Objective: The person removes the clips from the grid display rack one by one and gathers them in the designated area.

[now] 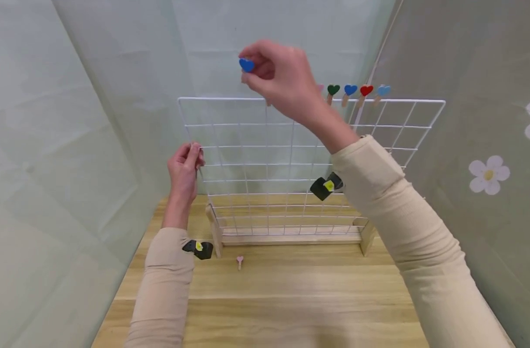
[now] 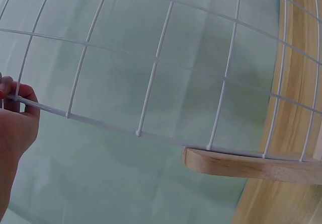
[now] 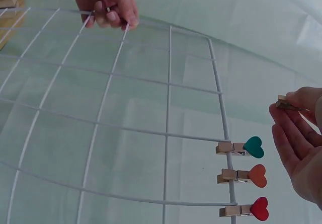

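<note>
A white wire grid (image 1: 291,145) stands upright in a wooden base (image 1: 291,238) on the table. My left hand (image 1: 194,151) grips the grid's left edge wire; the same grip shows in the left wrist view (image 2: 15,103) and the right wrist view (image 3: 108,12). Above the top wire, my right hand (image 1: 253,68) pinches a wooden clip with a blue heart (image 1: 246,64). In the right wrist view only the clip's wooden end (image 3: 286,103) shows between the fingers (image 3: 294,128). Several heart clips sit on the top wire to the right, among them green (image 1: 333,90), blue (image 1: 350,90) and red (image 1: 366,90).
A small pink clip (image 1: 240,261) lies on the wooden table (image 1: 291,299) in front of the base. Pale green cloth walls close in on the left, back and right; the right one (image 1: 489,174) carries white flowers. The base's wooden foot (image 2: 236,163) juts out.
</note>
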